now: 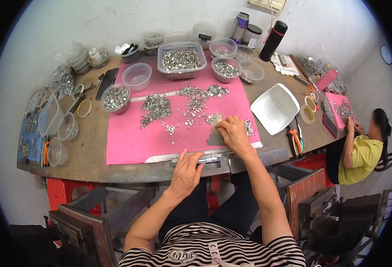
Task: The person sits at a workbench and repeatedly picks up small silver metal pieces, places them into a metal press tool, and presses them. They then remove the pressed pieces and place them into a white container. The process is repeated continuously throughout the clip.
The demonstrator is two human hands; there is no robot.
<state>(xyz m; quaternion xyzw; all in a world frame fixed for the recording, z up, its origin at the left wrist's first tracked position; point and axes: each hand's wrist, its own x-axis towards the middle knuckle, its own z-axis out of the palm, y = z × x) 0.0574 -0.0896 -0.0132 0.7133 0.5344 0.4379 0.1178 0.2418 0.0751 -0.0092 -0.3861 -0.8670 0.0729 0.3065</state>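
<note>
My right hand (235, 133) is over the right front of a pink mat (129, 133), its fingertips pinched together at a small flat grey piece (215, 139). Whatever is between those fingertips is hidden. At the table's front edge my left hand (187, 172) has its fingers apart and touches a metal fixture (210, 160) with a slot. Small shiny metal parts lie on the mat: a dense heap (156, 109) left of centre, a looser spread (197, 104) beside it, and a small cluster (248, 127) right of my right hand.
A clear tub (182, 50) and round bowls (116, 99) hold more parts. A white tray (275, 109) stands right of the mat, near orange-handled pliers (296, 141). Black and purple flasks (274, 41) stand behind. At far right a person in yellow (360, 158) works at another pink mat.
</note>
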